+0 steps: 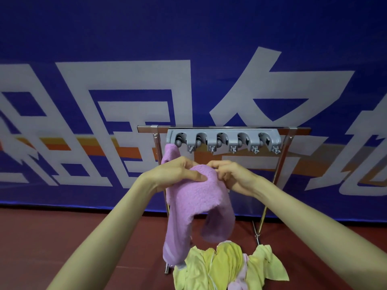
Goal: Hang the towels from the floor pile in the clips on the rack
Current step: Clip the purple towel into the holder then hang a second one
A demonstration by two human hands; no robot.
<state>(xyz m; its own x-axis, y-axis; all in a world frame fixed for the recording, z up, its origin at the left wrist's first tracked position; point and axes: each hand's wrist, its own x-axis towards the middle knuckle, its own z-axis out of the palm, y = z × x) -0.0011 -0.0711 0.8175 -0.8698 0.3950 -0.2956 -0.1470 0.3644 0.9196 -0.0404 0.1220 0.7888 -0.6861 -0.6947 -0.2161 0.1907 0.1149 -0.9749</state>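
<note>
Purple towel bunched in both grips, in front of the rack. Left grip curled round the upper fold, thumb on top. Right grip pinching the edge just beside. One towel corner up at the leftmost clip of the grey clip bar; clamped or not, cannot tell. Lower end hanging just beside the pile of yellow and pink towels on the red floor.

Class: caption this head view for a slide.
Left hand and right hand hold a purple towel below the clip rack.
</note>
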